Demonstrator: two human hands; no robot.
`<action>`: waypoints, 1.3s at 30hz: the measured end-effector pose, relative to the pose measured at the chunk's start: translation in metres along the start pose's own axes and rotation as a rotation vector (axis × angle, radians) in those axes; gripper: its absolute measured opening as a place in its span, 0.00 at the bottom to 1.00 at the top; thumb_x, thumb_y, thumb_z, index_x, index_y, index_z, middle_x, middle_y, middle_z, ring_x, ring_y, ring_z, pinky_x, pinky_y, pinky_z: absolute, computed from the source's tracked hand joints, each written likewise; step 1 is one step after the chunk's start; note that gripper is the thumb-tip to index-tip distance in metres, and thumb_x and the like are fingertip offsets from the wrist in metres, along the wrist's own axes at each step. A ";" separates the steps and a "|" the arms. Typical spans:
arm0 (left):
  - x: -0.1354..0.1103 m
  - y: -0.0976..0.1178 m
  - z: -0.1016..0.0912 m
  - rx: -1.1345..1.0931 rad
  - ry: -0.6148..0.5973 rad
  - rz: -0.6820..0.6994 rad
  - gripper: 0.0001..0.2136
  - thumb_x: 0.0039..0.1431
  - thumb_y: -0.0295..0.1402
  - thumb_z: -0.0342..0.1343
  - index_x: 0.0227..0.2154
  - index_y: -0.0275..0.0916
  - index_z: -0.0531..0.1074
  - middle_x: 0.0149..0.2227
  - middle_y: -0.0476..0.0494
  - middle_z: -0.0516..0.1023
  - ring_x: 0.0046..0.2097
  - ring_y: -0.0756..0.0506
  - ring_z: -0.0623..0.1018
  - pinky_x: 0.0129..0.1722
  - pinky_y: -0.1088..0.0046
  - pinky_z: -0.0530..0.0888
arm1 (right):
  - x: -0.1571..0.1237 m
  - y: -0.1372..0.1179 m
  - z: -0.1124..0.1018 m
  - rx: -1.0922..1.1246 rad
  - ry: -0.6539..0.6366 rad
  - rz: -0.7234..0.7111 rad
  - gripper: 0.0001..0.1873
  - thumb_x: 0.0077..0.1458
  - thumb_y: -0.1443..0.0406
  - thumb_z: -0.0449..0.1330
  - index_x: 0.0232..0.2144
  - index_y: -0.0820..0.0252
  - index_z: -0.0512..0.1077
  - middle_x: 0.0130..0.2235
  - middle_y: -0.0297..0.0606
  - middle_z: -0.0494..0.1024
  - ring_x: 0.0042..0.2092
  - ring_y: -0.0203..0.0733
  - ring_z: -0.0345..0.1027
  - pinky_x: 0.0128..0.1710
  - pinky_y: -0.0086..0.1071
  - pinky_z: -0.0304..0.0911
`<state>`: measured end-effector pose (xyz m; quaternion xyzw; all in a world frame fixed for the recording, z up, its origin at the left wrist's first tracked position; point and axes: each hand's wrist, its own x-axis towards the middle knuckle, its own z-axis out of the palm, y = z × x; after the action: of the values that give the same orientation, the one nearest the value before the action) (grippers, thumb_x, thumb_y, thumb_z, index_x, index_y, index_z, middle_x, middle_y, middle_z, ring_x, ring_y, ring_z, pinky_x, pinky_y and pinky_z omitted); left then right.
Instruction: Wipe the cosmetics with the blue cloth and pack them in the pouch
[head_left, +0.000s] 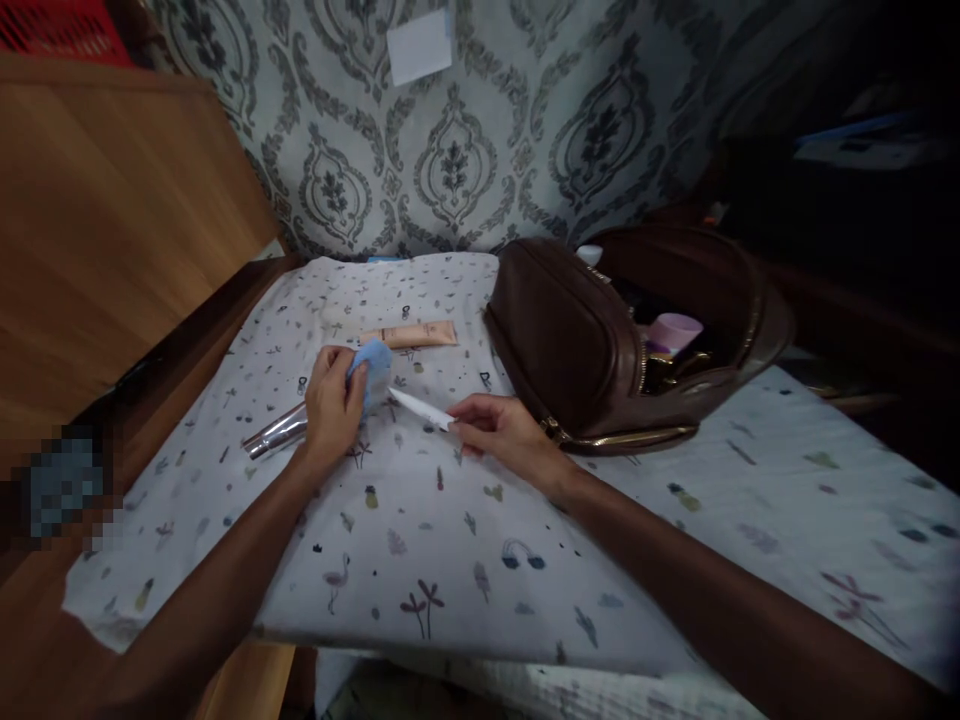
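Note:
My left hand point(335, 405) is closed around a crumpled light-blue cloth point(371, 360), which sticks out past the fingertips. Just beyond that hand lies a peach-coloured tube point(418, 334) on the patterned cloth. A shiny silver tube point(276, 433) lies to the left, its far end hidden behind my left hand. Between thumb and fingers, my right hand point(495, 435) pinches a slim white tube point(420, 408) with a pointed tip. That tip points left toward the blue cloth, with a small gap between them.
An open brown bag point(570, 350) stands right of my right hand, with a pink item point(675, 330) and other things inside. The white printed cloth point(450, 560) covers the table. A wooden panel point(112, 220) rises at left, and a patterned wall point(457, 160) stands behind.

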<state>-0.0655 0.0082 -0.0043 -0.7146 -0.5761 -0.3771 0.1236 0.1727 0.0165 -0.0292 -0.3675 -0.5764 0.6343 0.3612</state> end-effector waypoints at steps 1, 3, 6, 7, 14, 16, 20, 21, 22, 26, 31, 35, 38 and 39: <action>-0.003 0.008 -0.001 -0.015 -0.004 0.067 0.10 0.70 0.33 0.45 0.39 0.38 0.72 0.41 0.41 0.71 0.44 0.42 0.73 0.43 0.63 0.72 | -0.001 0.002 0.000 -0.032 0.020 -0.024 0.14 0.44 0.59 0.69 0.32 0.61 0.74 0.27 0.31 0.75 0.23 0.31 0.66 0.23 0.27 0.61; -0.011 0.026 0.001 -0.016 -0.064 0.272 0.10 0.70 0.32 0.47 0.46 0.39 0.72 0.45 0.40 0.72 0.46 0.41 0.73 0.43 0.64 0.73 | -0.001 0.007 0.001 -0.061 0.041 -0.067 0.14 0.44 0.59 0.69 0.31 0.60 0.71 0.27 0.30 0.75 0.23 0.32 0.66 0.23 0.27 0.61; -0.023 0.044 0.010 0.029 -0.208 0.532 0.12 0.70 0.30 0.47 0.51 0.39 0.71 0.45 0.39 0.74 0.46 0.41 0.72 0.41 0.65 0.74 | 0.001 0.011 0.001 -0.075 0.073 -0.109 0.15 0.42 0.61 0.68 0.31 0.58 0.68 0.25 0.27 0.73 0.23 0.32 0.67 0.23 0.27 0.62; -0.026 0.045 0.013 0.047 -0.242 0.562 0.13 0.70 0.30 0.46 0.52 0.38 0.71 0.45 0.39 0.75 0.46 0.41 0.73 0.42 0.65 0.74 | 0.001 0.012 0.000 -0.074 0.079 -0.111 0.16 0.41 0.61 0.68 0.31 0.58 0.67 0.24 0.26 0.72 0.23 0.33 0.67 0.23 0.27 0.62; -0.018 0.009 0.018 0.100 -0.346 0.353 0.15 0.72 0.37 0.43 0.42 0.36 0.73 0.41 0.38 0.76 0.44 0.40 0.72 0.41 0.62 0.72 | 0.004 0.004 -0.013 -0.056 0.105 -0.108 0.20 0.42 0.56 0.72 0.30 0.58 0.67 0.25 0.29 0.74 0.24 0.33 0.66 0.24 0.28 0.64; -0.014 0.002 0.016 0.136 -0.370 0.264 0.16 0.72 0.38 0.43 0.37 0.37 0.73 0.39 0.39 0.75 0.42 0.39 0.72 0.41 0.60 0.70 | 0.004 0.003 -0.015 -0.060 0.111 -0.107 0.19 0.42 0.56 0.72 0.30 0.58 0.69 0.25 0.30 0.74 0.24 0.33 0.66 0.24 0.28 0.63; -0.011 0.005 0.009 0.132 -0.323 0.162 0.16 0.72 0.38 0.42 0.36 0.38 0.73 0.38 0.40 0.75 0.41 0.39 0.72 0.42 0.59 0.69 | 0.000 0.004 -0.012 -0.201 0.126 -0.143 0.12 0.48 0.58 0.67 0.29 0.58 0.72 0.25 0.33 0.74 0.26 0.36 0.67 0.25 0.30 0.62; -0.012 0.009 0.008 0.110 -0.293 0.167 0.15 0.71 0.38 0.42 0.38 0.38 0.73 0.38 0.39 0.75 0.41 0.39 0.72 0.42 0.59 0.69 | -0.001 0.004 -0.011 -0.270 0.145 -0.174 0.09 0.50 0.59 0.66 0.29 0.58 0.73 0.24 0.33 0.74 0.26 0.37 0.67 0.26 0.30 0.62; -0.013 0.014 0.006 0.086 -0.263 0.188 0.15 0.71 0.38 0.43 0.41 0.38 0.74 0.40 0.39 0.75 0.42 0.40 0.72 0.43 0.59 0.69 | -0.003 0.004 -0.009 -0.342 0.167 -0.217 0.07 0.50 0.61 0.66 0.29 0.58 0.73 0.25 0.33 0.74 0.27 0.37 0.67 0.27 0.31 0.62; -0.020 0.033 0.006 -0.017 -0.289 0.395 0.15 0.72 0.36 0.44 0.50 0.37 0.72 0.44 0.38 0.76 0.46 0.40 0.72 0.46 0.61 0.70 | -0.008 0.003 -0.003 -0.528 0.172 -0.434 0.02 0.51 0.67 0.64 0.29 0.57 0.74 0.30 0.34 0.76 0.31 0.38 0.68 0.34 0.32 0.64; -0.023 0.033 0.012 -0.030 -0.428 0.454 0.15 0.72 0.37 0.44 0.45 0.34 0.71 0.40 0.38 0.75 0.43 0.40 0.70 0.44 0.62 0.71 | -0.006 0.006 -0.001 -0.458 0.169 -0.412 0.05 0.51 0.66 0.66 0.31 0.57 0.73 0.33 0.35 0.76 0.34 0.40 0.70 0.38 0.34 0.67; -0.022 0.024 0.014 -0.040 -0.486 0.445 0.16 0.72 0.42 0.43 0.44 0.36 0.71 0.40 0.39 0.74 0.41 0.40 0.69 0.43 0.61 0.70 | -0.004 0.010 -0.003 -0.389 0.124 -0.261 0.10 0.49 0.62 0.68 0.34 0.58 0.74 0.33 0.35 0.77 0.35 0.41 0.70 0.37 0.34 0.68; -0.022 0.020 0.015 -0.049 -0.506 0.435 0.17 0.70 0.46 0.45 0.44 0.37 0.70 0.41 0.39 0.74 0.42 0.39 0.69 0.43 0.60 0.69 | -0.003 0.009 -0.003 -0.364 0.073 -0.180 0.11 0.50 0.57 0.67 0.30 0.58 0.74 0.28 0.33 0.75 0.30 0.39 0.69 0.31 0.32 0.64; -0.022 0.019 0.015 -0.052 -0.509 0.421 0.18 0.69 0.47 0.46 0.44 0.37 0.70 0.41 0.39 0.74 0.43 0.39 0.70 0.43 0.60 0.69 | -0.003 0.008 -0.003 -0.345 0.063 -0.160 0.12 0.50 0.56 0.67 0.30 0.58 0.73 0.27 0.33 0.75 0.29 0.38 0.69 0.29 0.32 0.63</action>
<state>-0.0429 -0.0040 -0.0247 -0.8921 -0.4184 -0.1674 0.0326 0.1766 0.0146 -0.0373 -0.3966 -0.6922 0.4838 0.3599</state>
